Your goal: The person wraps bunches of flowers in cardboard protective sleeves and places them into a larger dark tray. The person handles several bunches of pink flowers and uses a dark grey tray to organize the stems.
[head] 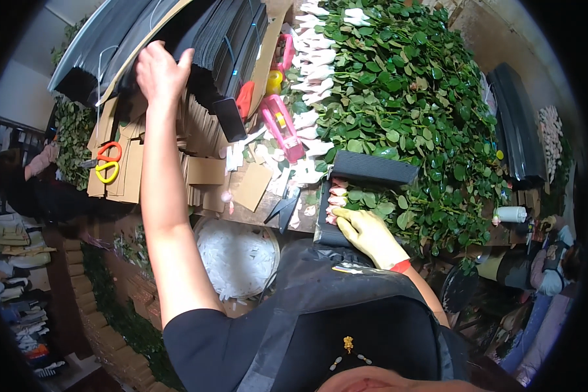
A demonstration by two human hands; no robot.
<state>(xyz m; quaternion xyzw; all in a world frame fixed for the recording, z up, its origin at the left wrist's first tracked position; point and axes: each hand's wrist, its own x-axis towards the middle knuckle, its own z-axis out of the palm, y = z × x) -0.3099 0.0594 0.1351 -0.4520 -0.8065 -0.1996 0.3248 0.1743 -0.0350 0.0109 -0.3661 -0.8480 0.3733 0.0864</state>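
Note:
My bare left hand [162, 73] reaches over the far left of the bench, thumb apart from the fingers. It is beside a tall brown cardboard edge and a stack of black corrugated sheets [220, 41]; its fingertips are partly hidden and nothing shows in it. In a yellow glove, my right hand [370, 239] holds a row of pink roses [337, 200] down at the near edge. The roses lie in a black corrugated wrap [372, 167], one flap raised behind them. Their leafy stems [387, 203] run to the right.
White-netted rose heads [318, 63] line a large pile of leafy stems [397, 98]. Pink tape dispensers [281, 130], a phone [229, 120], black-bladed scissors [284, 209] and orange-yellow scissors [108, 164] lie around. Below stands a tub of white scraps [237, 257]. Another person [551, 264] is at right.

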